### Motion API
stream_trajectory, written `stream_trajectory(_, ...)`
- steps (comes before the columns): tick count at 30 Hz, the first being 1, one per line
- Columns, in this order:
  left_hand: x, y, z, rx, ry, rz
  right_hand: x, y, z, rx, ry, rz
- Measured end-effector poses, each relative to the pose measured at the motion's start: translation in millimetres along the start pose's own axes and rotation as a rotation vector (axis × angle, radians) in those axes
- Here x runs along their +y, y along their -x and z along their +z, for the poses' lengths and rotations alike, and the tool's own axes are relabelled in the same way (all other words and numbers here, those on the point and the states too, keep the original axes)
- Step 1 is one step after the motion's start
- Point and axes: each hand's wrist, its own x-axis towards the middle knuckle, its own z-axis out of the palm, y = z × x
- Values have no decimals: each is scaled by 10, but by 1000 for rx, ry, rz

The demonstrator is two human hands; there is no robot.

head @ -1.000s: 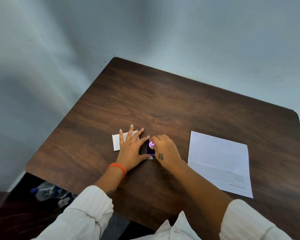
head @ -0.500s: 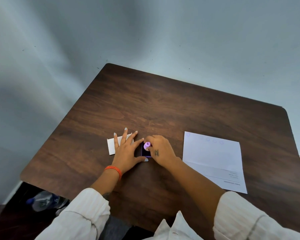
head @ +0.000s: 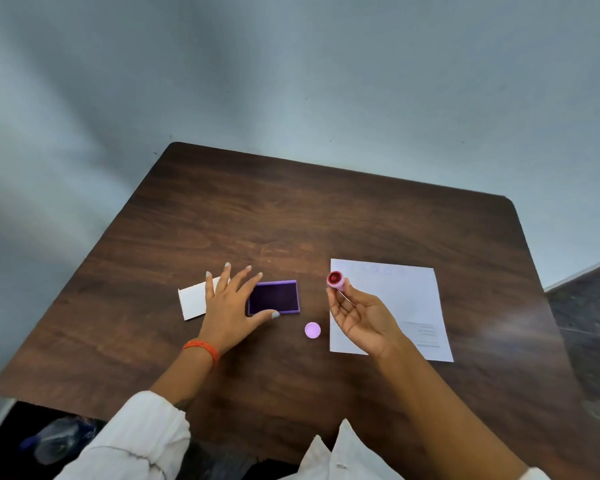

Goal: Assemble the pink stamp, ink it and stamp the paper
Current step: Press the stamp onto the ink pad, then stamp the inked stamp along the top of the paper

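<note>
My right hand (head: 361, 318) holds the pink stamp (head: 336, 280) by its body, raised above the table with its red inked face turned up toward me. It hovers over the left edge of the white paper (head: 400, 299). The open purple ink pad (head: 273, 296) lies on the brown table (head: 291, 216). My left hand (head: 229, 303) rests flat with fingers spread against the pad's left side, thumb along its near edge. A round pink cap (head: 312, 330) lies on the table between the pad and the paper.
A white card or lid (head: 192, 301) lies left of the pad, partly under my left fingers. A plastic bottle (head: 58, 441) lies on the floor below the table's near left corner. The paper carries faint round marks along its far edge.
My right hand lifted the stamp off the ink pad and moved right toward the paper, turning its red face up. The pad is now uncovered. My left hand stayed by the pad.
</note>
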Motion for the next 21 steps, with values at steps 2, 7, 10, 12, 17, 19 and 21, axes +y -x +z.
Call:
stream_trajectory(2, 174, -45, 30, 13, 28, 35, -79, 90, -111, 17, -41, -25)
stream_trajectory(7, 777, -162, 167, -69, 105, 124, -295, 286, -435, 81, -139, -106)
stream_trajectory(10, 1094, -240, 287, -110, 98, 196, -455, 381, -613, 104, -186, -156)
stream_trajectory(12, 1243, -294, 362, -132, 89, 232, -552, 426, -717, 124, -197, -186)
stream_trajectory(17, 1462, -425, 586, -157, 59, 294, -783, 429, -945, 165, -203, -227)
stream_trajectory(19, 1522, -480, 651, -171, 29, 295, -869, 402, -997, 172, -200, -235)
stream_trajectory(21, 1571, -523, 703, -181, 21, 281, -940, 357, -1023, 180, -177, -250)
